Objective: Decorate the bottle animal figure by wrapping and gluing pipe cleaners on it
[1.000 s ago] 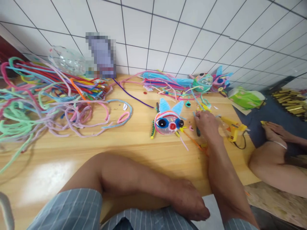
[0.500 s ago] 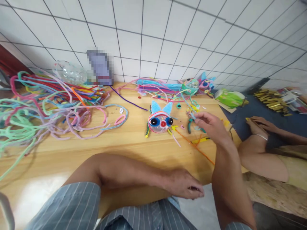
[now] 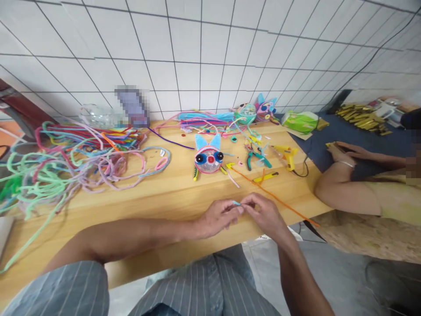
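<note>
A short piece of light blue pipe cleaner [image 3: 236,203] is pinched between my hands above the front part of the table. My left hand [image 3: 215,219] grips it with closed fingers. Fingertip to fingertip with it, my right hand [image 3: 265,217] pinches at the same piece, whose lower end is hidden. Just beyond them sits a clear, round craft animal [image 3: 209,164] with blue ears, big dark eyes and a red nose. An orange pipe cleaner [image 3: 283,204] runs from near it toward the table's front edge, passing right of my hands.
Pliers [image 3: 258,158], a yellow utility knife [image 3: 266,177] and a yellow glue gun [image 3: 289,156] lie on the right. Tangled pipe cleaners [image 3: 112,171] cover the left side. Another craft animal [image 3: 265,109] stands by the wall. A co-worker's arm [image 3: 337,177] rests at the far right.
My right hand has come back from beside the pliers to the table's front, bringing the light blue piece. My left hand has risen to meet it. The view has shifted slightly.
</note>
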Available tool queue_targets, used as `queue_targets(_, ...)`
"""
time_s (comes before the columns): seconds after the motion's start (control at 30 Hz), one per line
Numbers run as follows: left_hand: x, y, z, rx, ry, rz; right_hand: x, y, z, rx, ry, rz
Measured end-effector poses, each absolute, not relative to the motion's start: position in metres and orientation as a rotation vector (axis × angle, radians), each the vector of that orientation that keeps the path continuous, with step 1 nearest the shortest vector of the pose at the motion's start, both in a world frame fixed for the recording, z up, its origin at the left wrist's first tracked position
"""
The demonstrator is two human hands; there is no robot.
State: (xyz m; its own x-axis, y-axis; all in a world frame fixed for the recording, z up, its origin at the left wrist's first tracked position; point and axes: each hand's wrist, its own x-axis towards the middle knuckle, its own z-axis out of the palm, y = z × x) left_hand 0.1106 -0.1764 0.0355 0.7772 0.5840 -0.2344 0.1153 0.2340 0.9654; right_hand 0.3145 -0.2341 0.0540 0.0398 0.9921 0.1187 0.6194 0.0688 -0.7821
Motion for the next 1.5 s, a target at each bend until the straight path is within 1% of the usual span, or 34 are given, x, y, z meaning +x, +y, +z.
queue_targets(0.17,0.095,-0.167,0.029,1.490,0.686,0.365,0.298,-0.235,0.051,-1.629,-1.609,0.768)
queue_targets(0.3,0.094,-0.158,0.029,1.407,0.670,0.461,0.295,-0.233,0.056,-1.641,-1.521,0.837)
queue_targets(0.5,0.096,-0.145,0.022,1.112,0.703,0.559,0.292,-0.225,0.040,-1.575,-1.160,0.674)
queue_targets(0.7,0.095,-0.141,0.022,1.066,0.641,0.567,0.282,-0.219,0.024,-1.577,-1.339,0.637)
queue_targets(0.83,0.093,-0.144,0.021,1.164,0.632,0.572,0.280,-0.215,0.017,-1.625,-1.307,0.615)
queue_targets(1.03,0.095,-0.142,0.006,1.495,0.648,0.807,0.282,-0.213,0.008,-1.510,-1.324,0.571)
queue_targets(1.13,0.093,-0.141,0.005,1.552,0.588,0.823,0.282,-0.213,0.008,-1.468,-1.354,0.553)
queue_targets(1.5,0.090,-0.136,0.013,1.609,0.540,0.852,0.285,-0.218,0.009,-1.494,-1.285,0.655)
